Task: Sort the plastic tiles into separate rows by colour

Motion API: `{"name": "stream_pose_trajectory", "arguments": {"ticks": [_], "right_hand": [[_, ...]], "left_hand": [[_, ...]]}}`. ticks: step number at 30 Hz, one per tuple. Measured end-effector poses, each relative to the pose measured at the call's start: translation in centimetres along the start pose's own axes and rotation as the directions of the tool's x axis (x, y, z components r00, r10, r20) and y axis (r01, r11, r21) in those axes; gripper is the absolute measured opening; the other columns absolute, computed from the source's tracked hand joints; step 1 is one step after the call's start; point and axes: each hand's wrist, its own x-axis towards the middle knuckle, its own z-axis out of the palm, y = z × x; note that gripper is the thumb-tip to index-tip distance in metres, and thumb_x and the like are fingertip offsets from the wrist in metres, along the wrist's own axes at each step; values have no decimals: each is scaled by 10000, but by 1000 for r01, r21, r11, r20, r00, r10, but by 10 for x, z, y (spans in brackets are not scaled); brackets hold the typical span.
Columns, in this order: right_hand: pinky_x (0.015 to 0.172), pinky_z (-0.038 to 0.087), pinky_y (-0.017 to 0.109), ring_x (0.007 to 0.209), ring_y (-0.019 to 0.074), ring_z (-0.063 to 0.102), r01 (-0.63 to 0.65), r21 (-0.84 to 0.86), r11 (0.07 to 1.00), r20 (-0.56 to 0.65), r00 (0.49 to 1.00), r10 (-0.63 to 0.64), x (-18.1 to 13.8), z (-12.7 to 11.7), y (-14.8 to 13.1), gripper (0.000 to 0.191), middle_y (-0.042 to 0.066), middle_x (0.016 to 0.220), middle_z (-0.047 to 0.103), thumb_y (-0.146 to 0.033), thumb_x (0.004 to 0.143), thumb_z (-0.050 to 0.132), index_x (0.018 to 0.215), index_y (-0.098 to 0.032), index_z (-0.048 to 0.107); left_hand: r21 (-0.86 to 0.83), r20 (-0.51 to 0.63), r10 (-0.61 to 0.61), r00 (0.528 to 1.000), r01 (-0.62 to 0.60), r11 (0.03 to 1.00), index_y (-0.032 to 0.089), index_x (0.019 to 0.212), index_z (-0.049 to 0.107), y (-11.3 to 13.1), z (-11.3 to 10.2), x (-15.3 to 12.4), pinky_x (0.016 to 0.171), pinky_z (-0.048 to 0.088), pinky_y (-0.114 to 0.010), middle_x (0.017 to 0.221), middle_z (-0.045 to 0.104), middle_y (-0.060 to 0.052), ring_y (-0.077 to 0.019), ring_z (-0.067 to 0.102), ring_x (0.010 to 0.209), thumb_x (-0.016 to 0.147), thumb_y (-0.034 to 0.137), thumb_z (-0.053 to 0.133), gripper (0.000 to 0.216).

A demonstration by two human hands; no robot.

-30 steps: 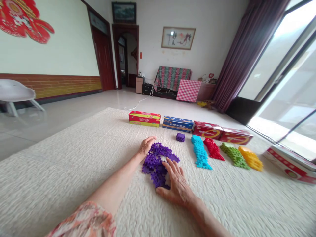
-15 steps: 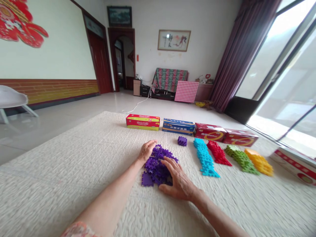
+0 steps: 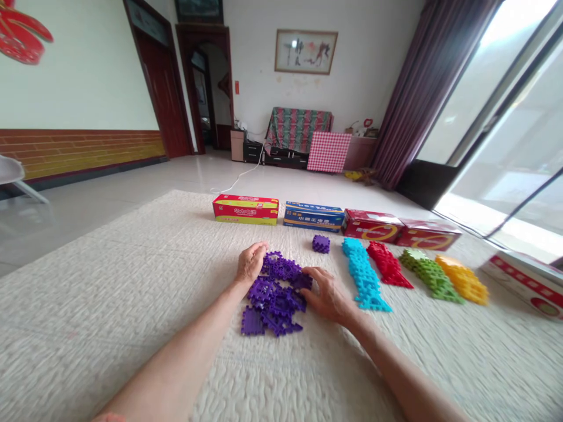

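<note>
A loose heap of purple interlocking plastic tiles (image 3: 277, 302) lies on the cream mat (image 3: 132, 281) in front of me. At the heap's upper left edge is my left hand (image 3: 252, 262), its fingers curled together; their inner side is hidden. My right hand (image 3: 331, 298) is at the right edge, thumb and index finger on either side of a dark purple tile (image 3: 302, 280). Just beyond the heap sits a small neat stack of purple tiles (image 3: 321, 244).
Right of the heap lie rows of blue (image 3: 366, 275), red (image 3: 387, 265), green (image 3: 430, 275) and yellow pieces (image 3: 461, 278). Behind stand a red-yellow box (image 3: 245, 211), a blue box (image 3: 314, 217) and two dark red boxes (image 3: 373, 225). Another box (image 3: 525, 284) is far right.
My right hand has moved off the top of the heap to its right edge, uncovering tiles. The fingers of my left hand are more curled. The view has shifted slightly.
</note>
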Motion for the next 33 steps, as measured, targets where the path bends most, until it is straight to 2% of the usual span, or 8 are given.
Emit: {"name": "stream_pose_trajectory", "arguments": {"ticks": [4,8,12,15,20,24,28,33], "right_hand": [[926,456,382,1046,221,586,35,71,997,-51,998,-32,-3,1,7,384,83,1129,626,-257,795,584,1171,-203,532],[849,486,343,931,201,630,-8,113,994,-84,996,17,-6,-10,15,334,85,1087,649,-313,878,498,1188,-191,518],[773,475,286,823,177,645,-49,119,992,-57,997,57,-5,-18,12,324,51,888,674,-340,961,318,1039,-192,595],[639,442,255,639,160,620,-141,95,985,-112,982,151,-2,-18,11,367,16,702,633,-384,968,286,986,-189,596],[594,403,244,590,164,608,-231,24,973,-144,962,232,5,-13,13,384,6,643,613,-428,960,282,929,-209,596],[660,435,282,701,203,648,-285,-79,955,-143,952,272,8,-13,13,342,60,790,676,-378,944,309,1028,-189,581],[824,465,342,930,218,630,-187,-77,979,-161,972,172,5,-17,18,349,146,1154,609,-239,864,390,1181,-142,501],[961,428,389,1126,240,543,-64,-30,997,24,998,65,-1,-20,25,536,135,1265,545,-158,715,508,1249,-163,463]], "left_hand": [[13,9,-1,1000,1,1000,165,985,692,-1,1,0,880,495,-306,968,729,-77,-211,663,951,815,345,478,327],[28,8,10,1000,-11,1000,176,979,696,-5,1,1,861,499,-306,958,731,-70,-211,667,931,810,348,496,313],[63,16,14,1000,-15,998,186,981,700,-8,0,2,839,503,-296,950,734,-58,-208,670,903,804,383,511,325],[73,17,15,1000,-16,997,180,981,701,-7,0,1,840,500,-295,945,734,-61,-211,669,903,802,398,515,337],[79,27,18,999,-20,997,173,980,700,-3,0,0,855,492,-299,957,732,-64,-214,665,922,794,398,522,341],[77,32,20,999,-22,997,171,986,696,-1,-1,-1,862,486,-297,965,731,-67,-212,662,939,795,391,518,342],[71,34,7,999,-10,997,162,985,695,3,-1,-3,861,483,-306,970,729,-79,-221,660,939,788,411,524,360],[59,34,-5,999,3,998,162,994,692,5,-1,-4,863,479,-315,967,728,-83,-227,656,944,780,409,535,362]]}}
